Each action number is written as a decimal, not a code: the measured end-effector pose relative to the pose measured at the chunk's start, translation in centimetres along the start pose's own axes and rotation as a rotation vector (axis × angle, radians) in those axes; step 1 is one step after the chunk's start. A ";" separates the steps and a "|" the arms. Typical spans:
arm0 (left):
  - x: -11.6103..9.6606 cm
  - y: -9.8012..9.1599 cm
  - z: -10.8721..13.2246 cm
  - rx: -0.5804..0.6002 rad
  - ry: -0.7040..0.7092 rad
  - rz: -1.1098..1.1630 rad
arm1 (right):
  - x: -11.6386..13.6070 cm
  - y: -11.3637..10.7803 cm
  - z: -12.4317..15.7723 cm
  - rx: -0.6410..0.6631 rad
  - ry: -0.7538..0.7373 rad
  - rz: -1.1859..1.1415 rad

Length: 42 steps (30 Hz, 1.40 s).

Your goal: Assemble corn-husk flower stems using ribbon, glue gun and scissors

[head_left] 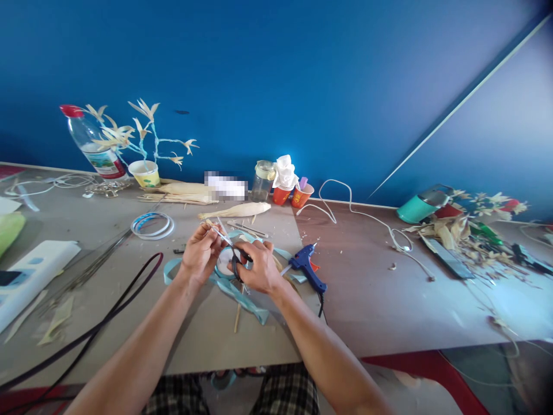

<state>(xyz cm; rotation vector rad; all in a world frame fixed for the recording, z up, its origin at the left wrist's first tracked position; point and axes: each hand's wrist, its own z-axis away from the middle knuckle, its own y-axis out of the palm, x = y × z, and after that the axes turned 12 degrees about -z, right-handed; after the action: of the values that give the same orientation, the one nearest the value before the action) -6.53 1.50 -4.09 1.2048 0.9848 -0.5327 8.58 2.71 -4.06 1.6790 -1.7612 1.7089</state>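
Observation:
My right hand point(258, 268) is closed round the black handles of a pair of scissors point(230, 245), whose blades point up and left. My left hand point(201, 252) pinches a small pale strip at the blade tips; what it is stays too small to tell. Under both hands lies a roll of light blue ribbon point(235, 288), with loose ends trailing over the table point(367, 288). A blue glue gun point(307, 267) lies just right of my right hand.
Corn husks point(235, 211) and sticks lie behind my hands. Further back stand a jar point(262, 180), two orange cups point(292, 195), a plastic bottle point(93, 147) and a husk-flower twig in a cup point(145, 173). White rings point(152, 225), a black cable point(108, 314) and a white cord point(367, 216) cross the table. Husk scraps point(462, 236) clutter the right.

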 end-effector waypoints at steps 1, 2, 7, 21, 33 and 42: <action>0.0 0.0 0.0 0.006 0.001 0.002 | 0.1 0.0 0.0 0.009 0.011 -0.014; 0.0 0.0 0.0 0.013 0.001 0.004 | 0.1 -0.1 0.0 0.017 0.021 -0.027; -0.2 0.0 0.1 0.009 -0.013 -0.007 | 0.1 -0.2 -0.2 0.049 0.054 -0.104; -0.4 0.1 0.2 -0.020 0.000 -0.015 | 0.5 -0.5 -0.3 0.074 0.097 -0.105; -0.3 -0.3 0.1 -0.021 -0.022 -0.063 | -1.0 -0.4 -0.8 -0.041 0.201 -0.068; -0.3 -0.1 0.2 -0.027 -0.034 -0.057 | -2.5 -2.0 -0.8 -0.088 0.377 0.423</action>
<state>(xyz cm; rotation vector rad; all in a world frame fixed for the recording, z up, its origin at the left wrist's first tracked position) -6.69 1.29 -3.91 1.1432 0.9968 -0.5820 10.52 5.36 -4.53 0.9082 -2.0531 1.9151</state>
